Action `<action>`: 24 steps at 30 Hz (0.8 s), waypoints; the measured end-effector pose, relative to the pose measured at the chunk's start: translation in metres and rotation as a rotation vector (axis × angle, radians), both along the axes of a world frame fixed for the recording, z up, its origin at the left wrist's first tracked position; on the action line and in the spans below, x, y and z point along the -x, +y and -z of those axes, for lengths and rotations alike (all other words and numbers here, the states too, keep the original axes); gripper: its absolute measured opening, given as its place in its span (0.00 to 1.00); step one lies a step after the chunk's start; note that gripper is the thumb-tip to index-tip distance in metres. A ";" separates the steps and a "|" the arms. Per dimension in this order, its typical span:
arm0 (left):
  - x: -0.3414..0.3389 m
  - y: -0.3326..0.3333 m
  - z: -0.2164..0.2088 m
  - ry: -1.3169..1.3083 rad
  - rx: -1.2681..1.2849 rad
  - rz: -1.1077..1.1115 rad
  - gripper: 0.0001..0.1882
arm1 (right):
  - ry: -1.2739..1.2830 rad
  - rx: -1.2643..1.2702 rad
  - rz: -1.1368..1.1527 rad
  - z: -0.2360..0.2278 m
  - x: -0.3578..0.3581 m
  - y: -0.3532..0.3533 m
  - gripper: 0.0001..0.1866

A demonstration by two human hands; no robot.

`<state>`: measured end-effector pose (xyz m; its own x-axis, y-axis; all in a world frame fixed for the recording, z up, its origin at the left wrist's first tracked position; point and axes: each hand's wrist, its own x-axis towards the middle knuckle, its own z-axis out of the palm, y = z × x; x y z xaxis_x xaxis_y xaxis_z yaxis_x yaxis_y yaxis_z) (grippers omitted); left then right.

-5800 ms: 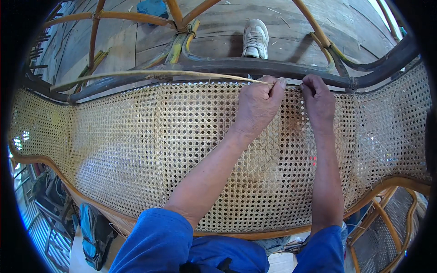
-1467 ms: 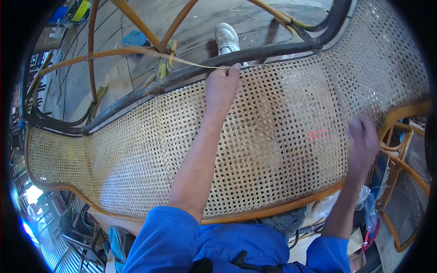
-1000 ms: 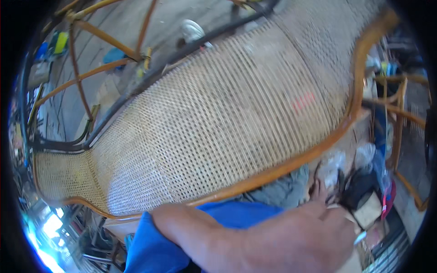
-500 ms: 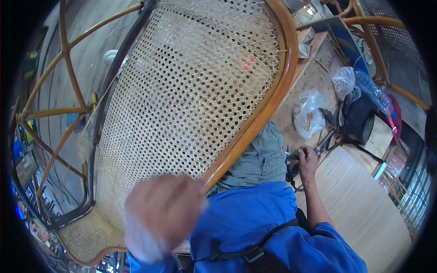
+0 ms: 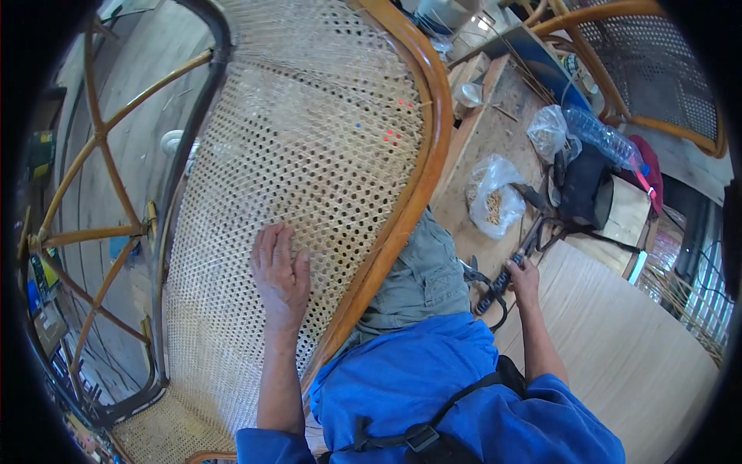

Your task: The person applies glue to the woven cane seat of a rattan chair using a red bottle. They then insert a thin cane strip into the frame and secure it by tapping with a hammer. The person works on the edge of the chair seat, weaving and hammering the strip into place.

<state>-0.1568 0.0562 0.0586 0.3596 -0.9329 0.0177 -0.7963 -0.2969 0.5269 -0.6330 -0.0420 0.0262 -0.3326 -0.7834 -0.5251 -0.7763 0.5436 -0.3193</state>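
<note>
A large panel of woven cane webbing (image 5: 309, 155) in a brown rattan chair frame (image 5: 437, 131) leans across my lap. On its lower middle lies my left hand (image 5: 280, 271), palm down, fingers stretched out, holding nothing. My right hand (image 5: 523, 280) is to the right of my lap, over the bench. Its fingers are curled and pressed together beside a tool with a black ribbed handle (image 5: 495, 289). Whether the fingertips grip that handle or something small, the view does not settle. Metal pliers-like jaws (image 5: 471, 271) show next to the handle.
A clear bag of small tan pieces (image 5: 495, 199), another plastic bag (image 5: 550, 131) and a plastic bottle (image 5: 603, 138) lie on the wooden bench. A pale wood board (image 5: 610, 332) is at my right. Rattan frames (image 5: 99, 139) stand left; another cane chair (image 5: 649, 77) stands far right.
My left hand, blurred and raised near the panel's lower edge before, now rests farther up on the webbing. The view has shifted right. My right hand has moved farther along the tools.
</note>
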 end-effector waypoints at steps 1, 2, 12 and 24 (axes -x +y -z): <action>-0.001 0.000 0.001 0.010 0.000 0.006 0.19 | -0.047 -0.024 0.084 0.001 0.002 0.006 0.19; -0.004 0.000 0.001 -0.010 -0.007 -0.003 0.19 | -0.083 0.275 -0.194 0.002 0.001 0.014 0.17; -0.057 -0.046 0.003 -0.072 0.061 -0.277 0.18 | -0.253 0.434 0.355 -0.028 0.008 0.028 0.12; -0.134 -0.055 0.028 -0.348 0.149 -0.344 0.15 | -0.532 0.174 -0.424 -0.113 -0.182 -0.066 0.06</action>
